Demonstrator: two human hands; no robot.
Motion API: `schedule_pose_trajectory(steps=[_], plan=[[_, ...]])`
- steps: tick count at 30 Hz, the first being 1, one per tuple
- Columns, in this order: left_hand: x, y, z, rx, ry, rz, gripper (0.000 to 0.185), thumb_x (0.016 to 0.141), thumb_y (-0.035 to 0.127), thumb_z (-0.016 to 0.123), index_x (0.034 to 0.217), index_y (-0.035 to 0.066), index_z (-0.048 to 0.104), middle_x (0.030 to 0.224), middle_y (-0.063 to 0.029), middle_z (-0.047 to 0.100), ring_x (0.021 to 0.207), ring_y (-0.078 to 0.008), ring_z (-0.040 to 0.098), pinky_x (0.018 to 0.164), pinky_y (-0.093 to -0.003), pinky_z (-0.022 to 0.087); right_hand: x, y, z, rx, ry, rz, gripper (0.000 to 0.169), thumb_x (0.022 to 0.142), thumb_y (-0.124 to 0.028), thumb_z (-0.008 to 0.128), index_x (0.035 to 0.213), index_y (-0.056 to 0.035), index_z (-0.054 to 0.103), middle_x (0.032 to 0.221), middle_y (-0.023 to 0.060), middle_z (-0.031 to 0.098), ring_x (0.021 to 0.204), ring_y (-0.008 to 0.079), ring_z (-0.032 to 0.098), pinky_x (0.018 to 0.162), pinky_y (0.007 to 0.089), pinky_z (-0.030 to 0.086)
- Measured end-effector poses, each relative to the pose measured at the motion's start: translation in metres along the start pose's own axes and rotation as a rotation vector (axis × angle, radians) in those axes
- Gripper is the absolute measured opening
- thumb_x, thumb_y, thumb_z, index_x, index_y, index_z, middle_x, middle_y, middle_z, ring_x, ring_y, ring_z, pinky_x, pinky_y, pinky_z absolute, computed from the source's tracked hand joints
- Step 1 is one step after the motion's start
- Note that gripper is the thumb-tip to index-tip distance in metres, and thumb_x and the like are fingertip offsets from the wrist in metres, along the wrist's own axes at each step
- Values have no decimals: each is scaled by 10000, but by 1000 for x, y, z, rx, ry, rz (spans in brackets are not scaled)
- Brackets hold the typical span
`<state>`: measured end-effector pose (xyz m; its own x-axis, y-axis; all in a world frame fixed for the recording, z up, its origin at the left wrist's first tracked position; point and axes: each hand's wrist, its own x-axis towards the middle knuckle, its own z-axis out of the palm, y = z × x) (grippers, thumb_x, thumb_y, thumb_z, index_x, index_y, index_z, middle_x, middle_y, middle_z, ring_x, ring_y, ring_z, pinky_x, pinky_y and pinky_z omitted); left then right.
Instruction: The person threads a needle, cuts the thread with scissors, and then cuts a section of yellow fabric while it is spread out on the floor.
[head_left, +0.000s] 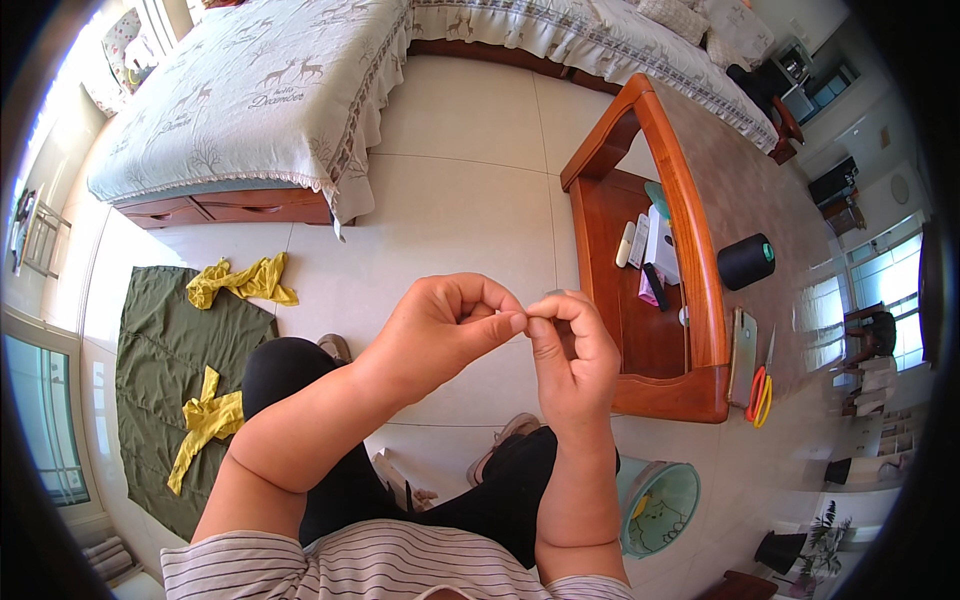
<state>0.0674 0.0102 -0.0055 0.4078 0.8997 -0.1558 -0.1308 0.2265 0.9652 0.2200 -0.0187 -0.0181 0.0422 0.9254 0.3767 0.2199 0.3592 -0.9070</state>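
My left hand (450, 330) and my right hand (574, 345) meet in front of me, above the floor between my knees. On each, the thumb and index finger are pinched together, and the fingertips of both hands touch or nearly touch. Anything held between them is too small to make out. To the right of my right hand, on the coffee table top (757, 180), stand or lie a spool of black thread (745, 262), a smartphone (742, 358) and scissors (760, 394) with red and yellow handles.
A low shelf (630, 322) under the wooden table holds a white box (661, 247) and remotes. A green bin (660, 510) stands by my right knee. Dark green cloth (172, 360) lies on the floor at left, with yellow cloth pieces (244, 281) on it. A covered sofa (262, 97) stands beyond.
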Motion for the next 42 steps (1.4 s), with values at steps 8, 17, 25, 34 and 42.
schedule_pose_trajectory(steps=[8,17,25,34,42], plan=[[0,3,3,2,59,22,109,835,108,637,830,5,599,634,75,476,580,-3,372,519,-165,318,0,-2,3,357,131,66,67,877,-1,533,937,15,557,849,59,576,776,112,572,733,230,480],[-5,-2,10,221,237,281,63,763,30,653,787,3,600,540,73,379,526,-2,377,479,-176,365,-2,-6,9,372,54,294,182,827,-71,646,966,34,593,808,51,617,726,93,577,671,214,485],[-3,-11,15,332,304,575,90,715,-6,662,740,18,579,612,-7,571,550,-52,505,516,-195,439,-4,-8,9,369,4,238,155,848,-43,607,973,49,604,865,71,633,814,120,597,731,226,492],[-2,-13,16,324,316,605,94,699,-22,652,730,18,573,629,-19,592,567,-68,528,538,-205,458,-4,-5,11,324,21,202,135,824,34,600,958,49,614,904,73,614,844,133,602,750,234,496],[-3,-11,16,325,301,578,104,698,-64,646,729,3,573,657,-23,596,605,-65,545,575,-201,452,-4,-4,12,295,18,196,141,820,49,596,959,43,616,907,69,612,846,135,600,753,235,493]])
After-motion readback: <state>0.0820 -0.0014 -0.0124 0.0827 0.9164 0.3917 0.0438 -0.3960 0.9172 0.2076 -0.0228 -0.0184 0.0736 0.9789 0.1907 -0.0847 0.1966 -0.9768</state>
